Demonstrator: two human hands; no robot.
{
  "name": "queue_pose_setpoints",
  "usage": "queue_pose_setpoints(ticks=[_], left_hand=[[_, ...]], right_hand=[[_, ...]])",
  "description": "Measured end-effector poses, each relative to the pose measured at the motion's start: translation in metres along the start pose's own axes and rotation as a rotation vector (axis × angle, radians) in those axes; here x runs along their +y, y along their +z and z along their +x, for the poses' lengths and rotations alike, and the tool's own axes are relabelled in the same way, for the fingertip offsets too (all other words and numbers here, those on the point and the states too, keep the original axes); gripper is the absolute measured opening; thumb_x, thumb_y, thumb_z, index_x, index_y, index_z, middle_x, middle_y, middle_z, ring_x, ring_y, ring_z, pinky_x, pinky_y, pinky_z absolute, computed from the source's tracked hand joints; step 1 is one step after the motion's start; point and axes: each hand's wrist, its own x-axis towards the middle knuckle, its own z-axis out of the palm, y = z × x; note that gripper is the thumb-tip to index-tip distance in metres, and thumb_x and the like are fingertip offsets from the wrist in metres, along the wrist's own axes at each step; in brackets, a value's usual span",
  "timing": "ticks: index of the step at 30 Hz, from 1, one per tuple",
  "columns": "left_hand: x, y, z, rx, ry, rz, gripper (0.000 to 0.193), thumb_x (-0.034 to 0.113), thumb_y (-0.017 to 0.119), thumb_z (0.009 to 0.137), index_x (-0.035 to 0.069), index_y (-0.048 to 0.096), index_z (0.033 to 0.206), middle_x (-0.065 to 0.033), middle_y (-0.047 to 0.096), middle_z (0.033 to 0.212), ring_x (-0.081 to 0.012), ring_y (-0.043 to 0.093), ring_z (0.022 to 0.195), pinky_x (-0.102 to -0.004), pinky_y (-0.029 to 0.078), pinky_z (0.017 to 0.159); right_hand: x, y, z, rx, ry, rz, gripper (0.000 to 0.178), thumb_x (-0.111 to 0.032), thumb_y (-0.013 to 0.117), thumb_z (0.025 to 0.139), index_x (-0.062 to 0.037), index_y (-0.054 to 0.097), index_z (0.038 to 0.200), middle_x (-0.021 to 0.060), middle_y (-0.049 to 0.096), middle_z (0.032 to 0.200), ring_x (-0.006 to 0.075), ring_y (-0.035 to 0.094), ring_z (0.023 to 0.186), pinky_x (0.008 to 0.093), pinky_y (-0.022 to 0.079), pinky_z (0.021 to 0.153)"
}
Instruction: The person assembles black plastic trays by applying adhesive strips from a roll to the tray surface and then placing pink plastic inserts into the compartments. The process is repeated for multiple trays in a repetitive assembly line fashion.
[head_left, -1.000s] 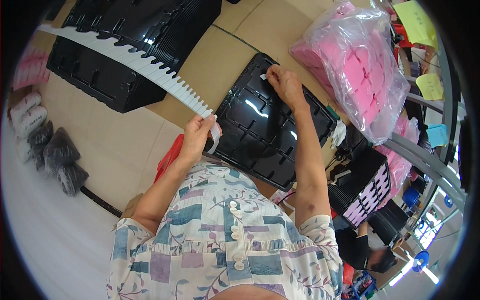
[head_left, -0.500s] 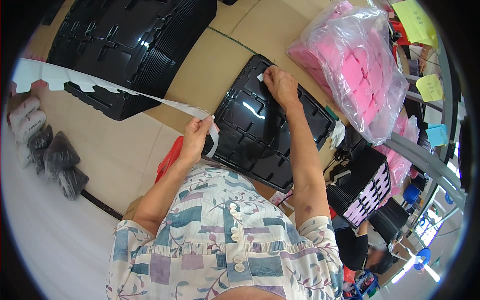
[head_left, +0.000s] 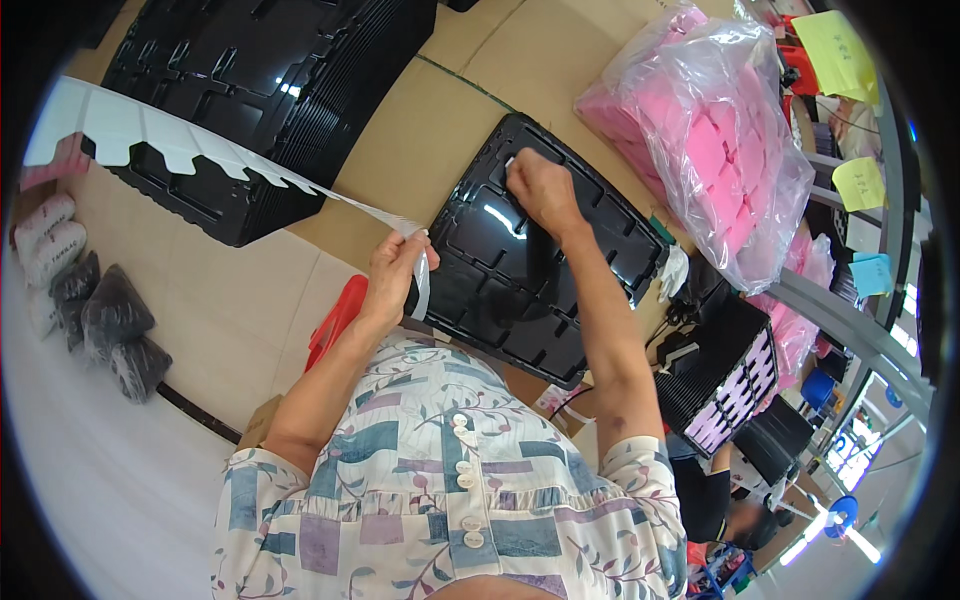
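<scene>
Below my hands lies a black plastic tray (head_left: 482,262) with raised ridges, set at a slant on brown cardboard. My left hand (head_left: 388,275) pinches a long white strip (head_left: 215,152) with notched edges beside the tray's left side. The strip stretches off to the far left, and a loose end curls below the fingers. Over the tray's far part, my right hand (head_left: 545,192) is closed with its fingertips together. A small white piece (head_left: 510,162) shows at those fingertips; whether it touches the tray I cannot tell.
A tall stack of black trays (head_left: 230,80) stands at the far left. Clear plastic wraps pink padded pieces (head_left: 700,140) on the right, near a white glove (head_left: 674,272). Dark bags (head_left: 115,310) lie at left. Another person (head_left: 700,495) is at lower right.
My right hand has moved left and slightly nearer over the tray, with the small white piece. My left hand stays nearly still, while the strip's far-left part hangs lower.
</scene>
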Motion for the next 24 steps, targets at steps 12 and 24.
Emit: queue_pose_setpoints(ticks=[12,24], left_hand=[[0.029,0.005,-0.008,-0.175,-0.077,0.075,0.010,0.007,0.060,0.094,0.002,0.060,0.103,0.0040,0.051,0.074,-0.0005,0.035,0.055,-0.0185,0.024,0.046],[0.046,0.023,-0.003,-0.275,0.140,0.179,0.011,0.002,0.062,0.089,0.000,0.062,0.100,-0.0050,0.064,0.077,-0.0085,0.058,0.061,-0.0221,0.046,0.052]], right_hand=[[-0.033,-0.015,-0.077,0.047,0.611,1.611,0.007,0.000,0.052,0.094,-0.0037,0.059,0.093,0.0136,0.065,0.095,0.0044,0.038,0.052,0.0188,0.025,0.043],[-0.101,-0.008,-0.050,-0.079,0.403,0.871,0.013,-0.015,0.070,0.088,-0.0021,0.068,0.090,-0.0015,0.061,0.069,0.0053,0.051,0.063,0.0232,0.042,0.058]])
